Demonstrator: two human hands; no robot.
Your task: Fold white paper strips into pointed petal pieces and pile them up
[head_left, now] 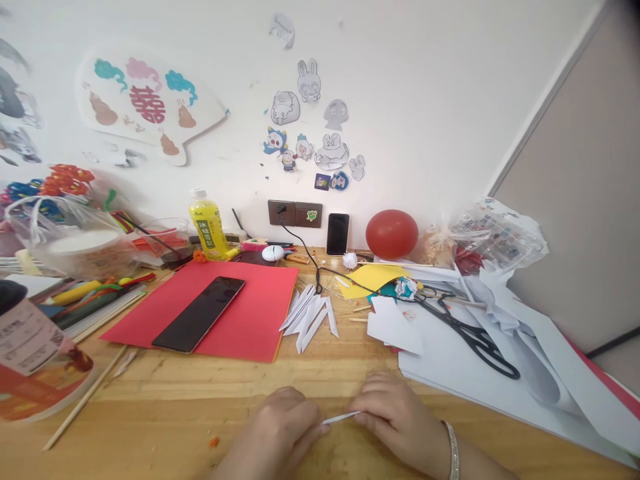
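Observation:
Between my two hands, low over the wooden table (pixel 190 413), is a narrow folded strip of white paper (pixel 341 418). My left hand (pixel 285 427) pinches its left end, thumb against fingers. The right end is gripped by my right hand (pixel 393 417), which has a sparkling bracelet at the wrist. Both ends of the strip are hidden by my fingers. A little beyond my hands lies a small pile of folded white paper pieces (pixel 311 319), long and pointed. To their left, a black phone (pixel 200 317) rests on red paper (pixel 265 303).
Black scissors (pixel 470 337) lie on white paper sheets (pixel 440 373) at the right. A red balloon (pixel 392 235), an upright phone (pixel 337 235) and a yellow drink bottle (pixel 210 227) stand along the wall. A labelled cup (pixel 40 363) is at the left edge, near a thin stick (pixel 85 403).

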